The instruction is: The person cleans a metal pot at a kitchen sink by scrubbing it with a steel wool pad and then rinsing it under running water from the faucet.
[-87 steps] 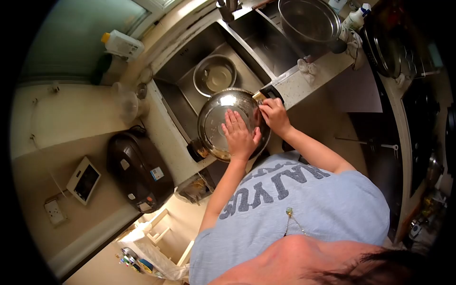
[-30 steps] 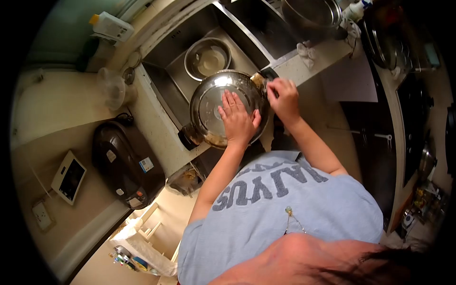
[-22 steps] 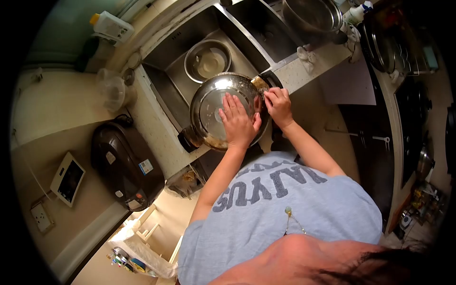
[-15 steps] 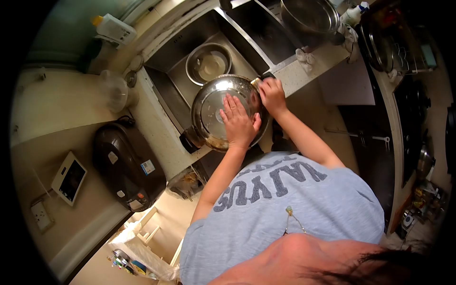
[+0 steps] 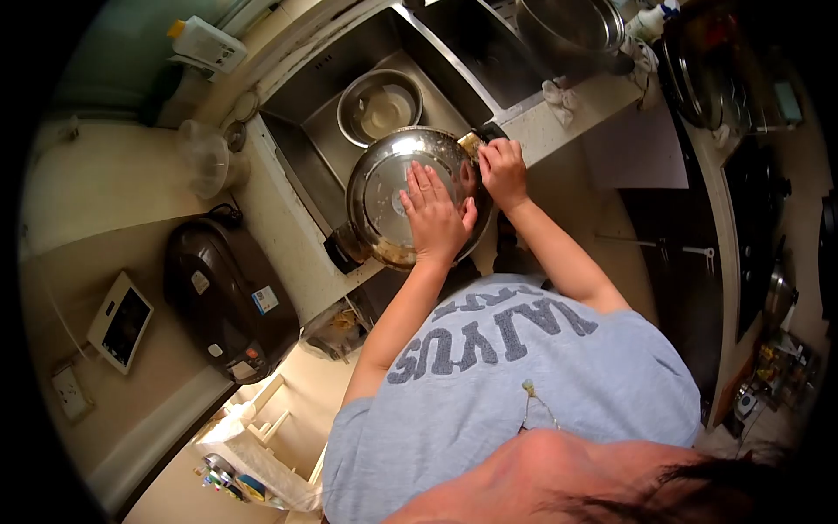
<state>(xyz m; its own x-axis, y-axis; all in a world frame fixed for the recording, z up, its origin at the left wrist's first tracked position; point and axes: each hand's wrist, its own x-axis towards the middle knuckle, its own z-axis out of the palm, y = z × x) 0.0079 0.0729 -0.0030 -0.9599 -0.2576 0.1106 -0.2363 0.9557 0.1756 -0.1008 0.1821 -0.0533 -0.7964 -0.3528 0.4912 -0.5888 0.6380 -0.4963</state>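
Observation:
A stained steel pot (image 5: 377,194) lies bottom up over the near edge of the sink, its underside spotted brown. One dark handle (image 5: 342,249) points left; the other dark handle (image 5: 494,132) is at the upper right, with a yellowish patch at its base. My left hand (image 5: 436,218) rests flat on the pot's underside, fingers stretched out. Beside the right handle's base is my right hand (image 5: 504,173), its fingers pinched together; what they hold, if anything, is hidden. Beyond the pot, a steel bowl (image 5: 347,109) with cloudy liquid stands in the sink.
The steel sink (image 5: 301,157) has a second basin (image 5: 463,52) on its right. A large metal pot (image 5: 559,35) stands back right, near a crumpled cloth (image 5: 560,100). Left are a dark appliance (image 5: 229,297), a clear plastic container (image 5: 205,162) and a white bottle (image 5: 208,45).
My right hand has shifted slightly away from the handle's base, showing more of the yellowish patch. My left hand stays flat on the pot. The whole view has moved a little.

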